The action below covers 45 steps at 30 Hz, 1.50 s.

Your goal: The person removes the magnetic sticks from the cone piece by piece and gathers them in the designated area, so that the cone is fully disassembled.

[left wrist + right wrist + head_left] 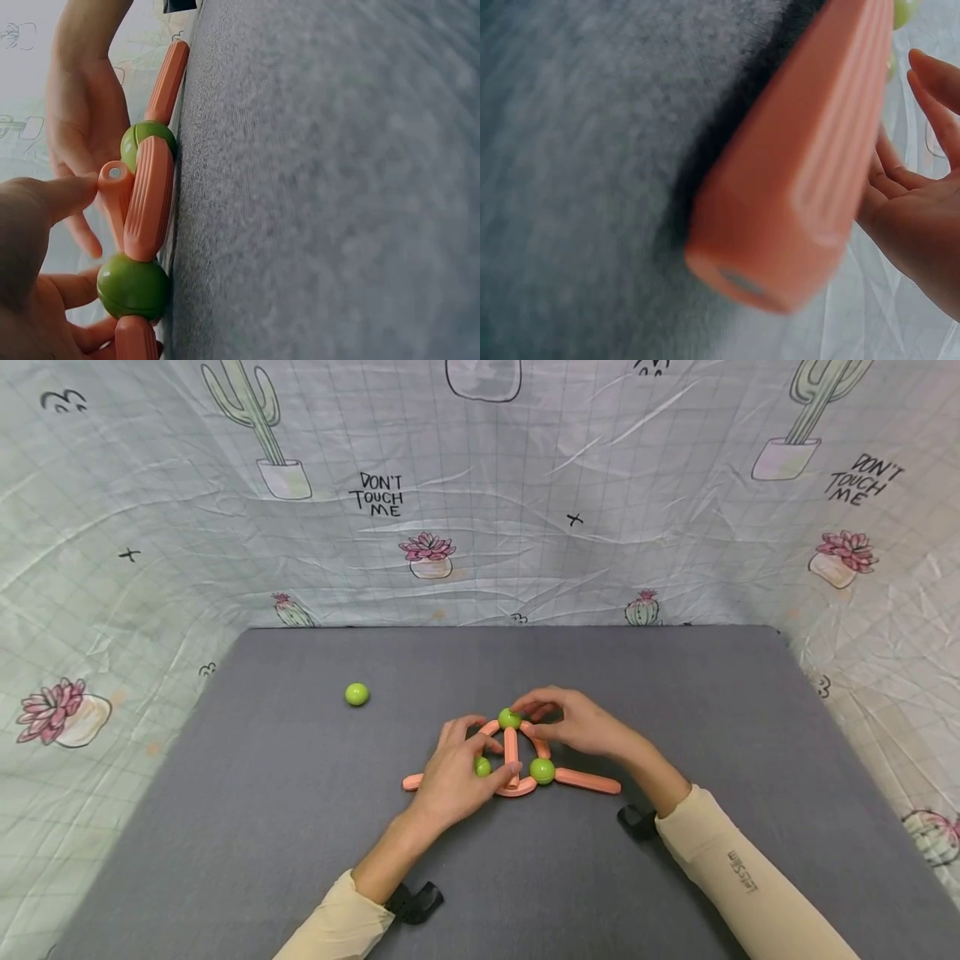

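Observation:
Green balls and ribbed orange rods form a ring-shaped build on the table. My left hand (453,781) curls round the left green ball (133,286), its thumb on the free end of a straight orange rod (512,752) that runs inward from the far green ball (509,718). At that far ball, my right hand (581,720) has a fingertip on its side and the thumb by a curved orange rod (542,745). Nearest the viewer, another curved rod (150,199) joins the left ball to the right green ball (542,771). Straight rods (588,781) stick out on both sides.
A loose green ball (357,694) lies on the grey table (300,827), left of and beyond the build. Fabric printed with cacti (480,510) hangs behind and beside the table. Black wrist mounts (416,903) sit below both sleeves' cuffs.

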Each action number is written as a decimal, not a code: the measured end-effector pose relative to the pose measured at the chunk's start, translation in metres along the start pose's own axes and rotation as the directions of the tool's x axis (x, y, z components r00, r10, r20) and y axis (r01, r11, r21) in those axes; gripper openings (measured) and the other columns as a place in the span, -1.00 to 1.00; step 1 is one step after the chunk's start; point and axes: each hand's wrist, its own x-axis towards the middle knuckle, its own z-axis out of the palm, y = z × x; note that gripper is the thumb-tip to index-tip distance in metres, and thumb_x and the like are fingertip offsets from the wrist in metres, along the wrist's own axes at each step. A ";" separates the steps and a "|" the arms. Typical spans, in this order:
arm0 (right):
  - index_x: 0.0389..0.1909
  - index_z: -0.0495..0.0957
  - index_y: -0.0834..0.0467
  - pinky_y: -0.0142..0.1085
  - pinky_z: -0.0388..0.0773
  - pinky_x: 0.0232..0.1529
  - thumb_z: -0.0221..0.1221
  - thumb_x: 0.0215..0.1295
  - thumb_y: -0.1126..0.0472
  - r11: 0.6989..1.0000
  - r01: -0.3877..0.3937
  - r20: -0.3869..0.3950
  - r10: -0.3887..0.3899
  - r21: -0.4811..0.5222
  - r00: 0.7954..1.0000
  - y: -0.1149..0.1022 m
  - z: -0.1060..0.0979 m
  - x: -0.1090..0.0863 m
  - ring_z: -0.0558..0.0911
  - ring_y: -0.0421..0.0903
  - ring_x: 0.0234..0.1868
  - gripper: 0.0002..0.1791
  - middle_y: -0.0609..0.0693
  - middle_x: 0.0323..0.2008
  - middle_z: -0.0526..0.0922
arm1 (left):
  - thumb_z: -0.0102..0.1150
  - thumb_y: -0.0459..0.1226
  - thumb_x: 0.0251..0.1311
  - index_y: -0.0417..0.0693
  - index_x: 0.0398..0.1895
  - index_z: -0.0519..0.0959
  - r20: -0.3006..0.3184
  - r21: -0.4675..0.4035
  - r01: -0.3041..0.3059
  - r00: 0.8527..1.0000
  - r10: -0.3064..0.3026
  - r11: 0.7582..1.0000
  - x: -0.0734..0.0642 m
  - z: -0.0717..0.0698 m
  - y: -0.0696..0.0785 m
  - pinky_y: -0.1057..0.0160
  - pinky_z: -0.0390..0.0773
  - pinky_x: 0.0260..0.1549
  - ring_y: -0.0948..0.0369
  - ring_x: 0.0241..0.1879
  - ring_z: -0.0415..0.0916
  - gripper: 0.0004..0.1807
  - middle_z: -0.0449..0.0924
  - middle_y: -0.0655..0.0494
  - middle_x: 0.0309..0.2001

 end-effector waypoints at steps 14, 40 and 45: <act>0.23 0.66 0.08 0.06 0.60 0.22 0.22 0.48 0.34 0.996 0.053 0.071 -0.048 -0.068 0.996 0.002 0.005 0.018 0.65 0.12 0.16 -0.64 0.11 0.14 0.69 | 0.46 0.03 0.23 -0.03 -0.19 0.82 0.001 -0.020 0.006 1.000 -0.006 1.000 0.005 0.004 -0.001 -0.17 0.41 0.40 -0.04 0.49 0.21 -0.67 0.45 -0.11 0.41; 0.12 0.74 0.06 -0.04 0.63 0.13 0.33 0.38 0.34 0.992 0.061 0.004 -0.061 -0.110 0.998 0.007 0.009 0.025 0.66 -0.01 0.02 -0.67 0.05 -0.01 0.75 | 0.48 -0.05 0.18 -0.13 -0.25 0.84 0.043 -0.094 0.100 0.994 -0.096 0.991 0.010 0.004 0.000 -0.22 0.30 0.48 0.01 0.60 0.14 -0.68 0.47 -0.01 0.46; 0.12 0.74 0.05 -0.05 0.64 0.10 0.33 0.38 0.33 0.991 0.064 0.009 -0.063 -0.116 0.998 0.006 0.010 0.025 0.65 -0.03 -0.02 -0.67 0.03 -0.06 0.74 | 0.47 -0.04 0.18 -0.12 -0.22 0.84 0.051 -0.106 0.132 0.991 -0.127 0.985 0.010 0.003 0.000 -0.24 0.29 0.47 0.04 0.61 0.14 -0.67 0.43 0.04 0.50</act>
